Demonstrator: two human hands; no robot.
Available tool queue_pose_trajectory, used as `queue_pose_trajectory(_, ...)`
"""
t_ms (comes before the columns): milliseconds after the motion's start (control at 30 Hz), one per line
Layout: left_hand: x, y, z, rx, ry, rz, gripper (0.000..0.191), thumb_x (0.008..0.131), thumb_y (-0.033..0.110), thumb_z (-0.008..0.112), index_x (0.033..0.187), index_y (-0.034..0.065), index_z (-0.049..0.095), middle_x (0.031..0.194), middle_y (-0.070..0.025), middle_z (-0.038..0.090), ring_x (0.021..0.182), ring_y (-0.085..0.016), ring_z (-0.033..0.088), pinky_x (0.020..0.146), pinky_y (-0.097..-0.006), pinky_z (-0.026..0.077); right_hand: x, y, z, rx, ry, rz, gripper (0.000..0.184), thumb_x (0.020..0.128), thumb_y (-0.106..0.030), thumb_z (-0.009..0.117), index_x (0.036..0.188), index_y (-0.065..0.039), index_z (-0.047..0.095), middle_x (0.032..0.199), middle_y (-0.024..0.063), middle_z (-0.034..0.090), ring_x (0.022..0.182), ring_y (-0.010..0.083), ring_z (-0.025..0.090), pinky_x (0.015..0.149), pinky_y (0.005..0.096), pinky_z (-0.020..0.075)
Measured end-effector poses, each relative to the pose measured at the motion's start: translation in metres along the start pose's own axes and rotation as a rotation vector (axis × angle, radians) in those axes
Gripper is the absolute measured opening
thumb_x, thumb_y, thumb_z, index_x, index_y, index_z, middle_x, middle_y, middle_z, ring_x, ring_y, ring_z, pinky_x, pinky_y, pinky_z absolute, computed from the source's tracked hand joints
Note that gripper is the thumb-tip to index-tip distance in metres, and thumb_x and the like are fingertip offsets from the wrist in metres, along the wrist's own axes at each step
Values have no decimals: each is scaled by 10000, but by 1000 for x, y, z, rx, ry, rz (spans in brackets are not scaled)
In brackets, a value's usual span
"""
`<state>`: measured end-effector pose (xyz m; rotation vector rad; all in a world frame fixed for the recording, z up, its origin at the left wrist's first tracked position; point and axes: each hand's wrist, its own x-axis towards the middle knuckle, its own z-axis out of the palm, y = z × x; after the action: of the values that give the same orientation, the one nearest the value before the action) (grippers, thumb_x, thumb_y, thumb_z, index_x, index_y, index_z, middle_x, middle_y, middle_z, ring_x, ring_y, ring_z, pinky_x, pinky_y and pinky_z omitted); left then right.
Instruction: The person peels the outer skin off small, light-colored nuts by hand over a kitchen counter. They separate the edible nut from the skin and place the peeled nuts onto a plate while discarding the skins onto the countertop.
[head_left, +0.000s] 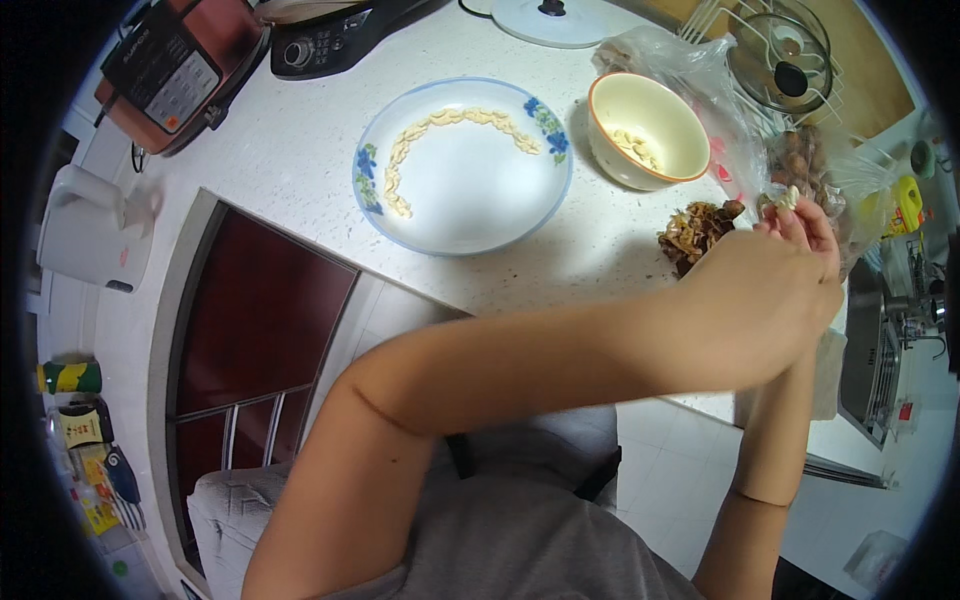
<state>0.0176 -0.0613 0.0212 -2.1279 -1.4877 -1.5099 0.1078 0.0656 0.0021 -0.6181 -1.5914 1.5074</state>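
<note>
My left hand (772, 300) crosses in front of my right hand at the right side of the counter. Its fingertips are hidden. My right hand (814, 225) shows its fingers closed around a small pale kernel piece (788, 197). A heap of brown skins or shells (697, 231) lies beside both hands. Further back is a cream bowl with an orange rim (649, 127), holding some pale pieces (632, 148). Left of it, a white plate with blue flowers (472, 191) bears a curved row of pale pieces (450, 118) along its upper and left inner side.
Plastic bags, one with brown round items (802, 154), lie behind my hands. A dish rack (739, 30) with a glass lid (780, 64) stands at back right. A red-brown electric cooker (172, 82), a black hob (322, 49) and a white lid (551, 22) stand further back. A sink (870, 360) is at right.
</note>
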Motion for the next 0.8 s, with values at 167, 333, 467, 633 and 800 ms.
queue_pose_trajectory(167,-50,28,-30,-268,314,-210,213,626,107,639,581,65,435,573,-73,435,486,-227,468,428,-318,366,-15,-10,103,-330,-389,-129,97,715,-30,592,808,-1,593,739,19,575,666,73,521,618,195,431)
queue_pose_trajectory(333,-81,28,-43,-264,234,-364,328,624,67,640,501,75,336,483,-53,356,404,-212,377,378,-317,283,-25,9,182,-513,-749,-154,106,687,-91,597,764,-18,584,599,76,545,545,152,515,536,250,426)
queue_pose_trajectory(467,-94,21,-61,-279,231,-427,361,623,40,646,482,73,316,464,-57,331,377,-202,333,363,-312,253,-26,23,202,-674,-815,-252,110,701,-63,583,797,-10,578,542,6,454,524,67,432,498,212,370)
queue_pose_trajectory(633,-101,15,-68,-291,258,-429,366,621,37,651,472,71,319,457,-58,330,365,-201,328,359,-313,245,-27,27,211,-704,-853,-137,123,703,-58,520,789,-34,605,645,123,545,596,231,514,582,309,417)
queue_pose_trajectory(800,-103,13,-68,-303,274,-412,350,629,47,646,476,71,331,458,-56,336,365,-206,339,360,-313,245,-16,22,206,-838,-898,-353,127,677,-79,533,764,-35,614,711,161,569,660,300,553,633,356,440)
